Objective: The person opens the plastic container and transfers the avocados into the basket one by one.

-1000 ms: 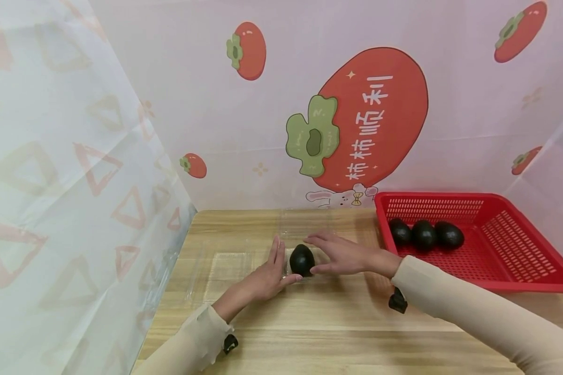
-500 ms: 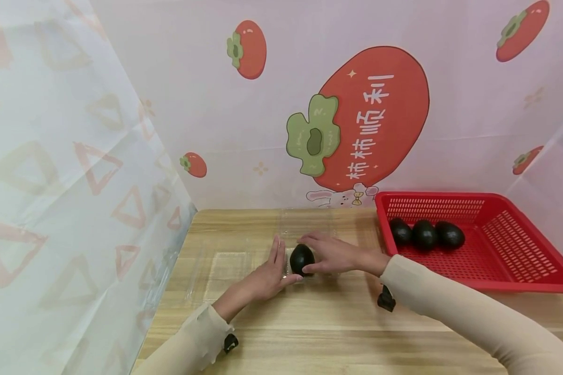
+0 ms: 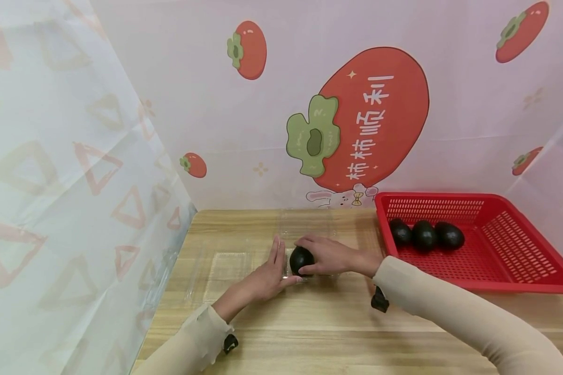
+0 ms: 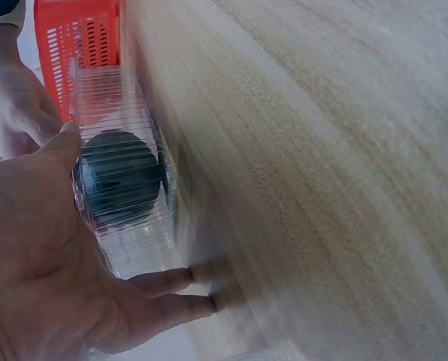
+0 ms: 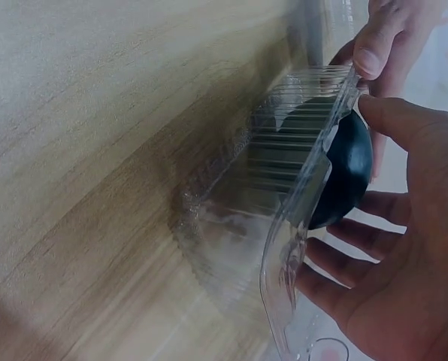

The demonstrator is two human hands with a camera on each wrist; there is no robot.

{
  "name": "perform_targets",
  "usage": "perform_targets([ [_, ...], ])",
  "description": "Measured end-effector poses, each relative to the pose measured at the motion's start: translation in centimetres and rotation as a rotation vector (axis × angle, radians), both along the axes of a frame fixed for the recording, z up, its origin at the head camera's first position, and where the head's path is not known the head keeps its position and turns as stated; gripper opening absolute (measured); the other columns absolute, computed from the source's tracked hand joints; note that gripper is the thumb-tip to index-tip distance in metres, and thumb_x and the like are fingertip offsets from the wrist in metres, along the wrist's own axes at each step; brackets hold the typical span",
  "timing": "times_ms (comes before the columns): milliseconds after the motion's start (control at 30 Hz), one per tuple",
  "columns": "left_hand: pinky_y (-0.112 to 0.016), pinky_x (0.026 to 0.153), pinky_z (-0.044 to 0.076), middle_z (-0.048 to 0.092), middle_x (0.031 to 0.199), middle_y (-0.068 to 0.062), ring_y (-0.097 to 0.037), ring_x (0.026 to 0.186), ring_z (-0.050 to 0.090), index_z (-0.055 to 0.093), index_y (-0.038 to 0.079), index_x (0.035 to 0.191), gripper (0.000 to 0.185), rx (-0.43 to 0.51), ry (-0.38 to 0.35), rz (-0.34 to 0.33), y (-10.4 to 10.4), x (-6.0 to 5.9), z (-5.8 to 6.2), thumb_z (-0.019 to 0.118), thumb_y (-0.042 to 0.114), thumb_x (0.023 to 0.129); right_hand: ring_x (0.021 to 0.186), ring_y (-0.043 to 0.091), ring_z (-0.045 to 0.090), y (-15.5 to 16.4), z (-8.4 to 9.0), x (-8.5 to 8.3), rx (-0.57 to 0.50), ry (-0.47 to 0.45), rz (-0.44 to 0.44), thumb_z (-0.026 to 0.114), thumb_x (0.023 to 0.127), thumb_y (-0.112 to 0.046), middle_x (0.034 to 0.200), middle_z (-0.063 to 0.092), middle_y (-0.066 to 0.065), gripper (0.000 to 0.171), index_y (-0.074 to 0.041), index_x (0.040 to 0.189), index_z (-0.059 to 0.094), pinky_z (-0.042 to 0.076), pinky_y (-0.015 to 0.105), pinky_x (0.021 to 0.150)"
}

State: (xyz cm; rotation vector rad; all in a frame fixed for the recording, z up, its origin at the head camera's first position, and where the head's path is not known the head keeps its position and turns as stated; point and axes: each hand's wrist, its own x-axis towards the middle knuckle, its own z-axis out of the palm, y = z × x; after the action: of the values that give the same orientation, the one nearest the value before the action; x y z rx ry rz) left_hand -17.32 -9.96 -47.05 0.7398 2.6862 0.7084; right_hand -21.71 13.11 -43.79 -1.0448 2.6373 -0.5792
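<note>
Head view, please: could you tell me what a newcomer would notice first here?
Probably the big red persimmon picture on the back wall. Next, the red basket at the table's right, holding three dark avocados. At the table's middle, the left hand steadies a clear plastic box while the right hand curls over another avocado in it.

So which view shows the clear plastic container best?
The right wrist view: the clear plastic container shows its ribbed wall and rim around the avocado. The left wrist view shows one ribbed side; in the head view it is nearly invisible between the hands.
</note>
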Motion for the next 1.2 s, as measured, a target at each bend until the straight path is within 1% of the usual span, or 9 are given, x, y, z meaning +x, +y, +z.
perform_targets([
  [133,-0.052,0.110,0.049,-0.017,0.172,-0.031,-0.048,0.141,0.050,-0.008,-0.008,0.165,0.108,0.003,-0.006,0.001,0.0,0.0,0.0,0.060,0.053,0.106,0.124,0.032,0.063,-0.4,-0.1,0.0,0.010,0.000,-0.003,0.080,0.095,-0.040,0.149,0.057,0.018,0.072,0.001,0.149,0.055,0.055,0.052,0.102],
  [333,-0.050,0.109,0.051,-0.017,0.172,-0.031,-0.047,0.136,0.055,-0.008,-0.008,0.165,0.108,-0.007,-0.003,0.000,0.1,0.0,0.1,0.058,0.054,0.106,0.126,0.033,0.062,-0.8,-0.4,0.1,0.031,-0.010,-0.030,0.078,0.097,-0.042,0.152,0.055,0.017,0.071,-0.002,0.151,0.055,0.055,0.053,0.102],
  [500,-0.050,0.109,0.051,-0.016,0.172,-0.031,-0.046,0.138,0.054,-0.006,-0.009,0.165,0.109,-0.005,0.004,-0.001,0.1,0.0,0.0,0.060,0.054,0.106,0.124,0.032,0.063,-0.9,-0.6,0.0,0.024,-0.006,-0.022,0.079,0.096,-0.039,0.150,0.055,0.017,0.069,-0.001,0.150,0.056,0.056,0.052,0.102],
  [633,-0.050,0.108,0.051,-0.015,0.172,-0.032,-0.047,0.138,0.053,-0.005,-0.010,0.165,0.108,-0.004,0.003,-0.005,0.0,0.1,0.1,0.060,0.053,0.106,0.123,0.031,0.063,-0.7,-0.6,-0.1,0.006,-0.029,-0.006,0.081,0.095,-0.035,0.148,0.055,0.018,0.068,0.000,0.148,0.057,0.055,0.051,0.104],
  [767,-0.050,0.107,0.052,-0.015,0.171,-0.033,-0.047,0.137,0.054,-0.005,-0.011,0.164,0.107,-0.010,0.006,-0.011,0.0,0.1,0.2,0.059,0.053,0.107,0.121,0.032,0.063,-0.4,-0.5,-0.4,-0.004,-0.042,0.007,0.085,0.092,-0.033,0.144,0.058,0.020,0.067,0.002,0.144,0.059,0.055,0.051,0.103],
  [967,-0.051,0.106,0.052,-0.015,0.171,-0.034,-0.048,0.135,0.055,-0.006,-0.011,0.164,0.109,-0.006,0.011,-0.006,0.1,0.1,0.3,0.060,0.053,0.106,0.118,0.031,0.065,-0.2,-0.6,-1.0,0.002,-0.017,0.024,0.090,0.086,-0.030,0.135,0.065,0.018,0.065,0.002,0.136,0.064,0.056,0.049,0.101],
  [1200,-0.051,0.108,0.051,-0.014,0.171,-0.033,-0.049,0.136,0.054,-0.005,-0.011,0.165,0.109,-0.002,0.004,0.000,0.1,0.1,0.2,0.061,0.052,0.106,0.118,0.031,0.065,-0.3,-0.6,-1.6,0.012,-0.018,0.047,0.096,0.079,-0.024,0.132,0.067,0.018,0.066,0.002,0.133,0.068,0.056,0.049,0.103],
])
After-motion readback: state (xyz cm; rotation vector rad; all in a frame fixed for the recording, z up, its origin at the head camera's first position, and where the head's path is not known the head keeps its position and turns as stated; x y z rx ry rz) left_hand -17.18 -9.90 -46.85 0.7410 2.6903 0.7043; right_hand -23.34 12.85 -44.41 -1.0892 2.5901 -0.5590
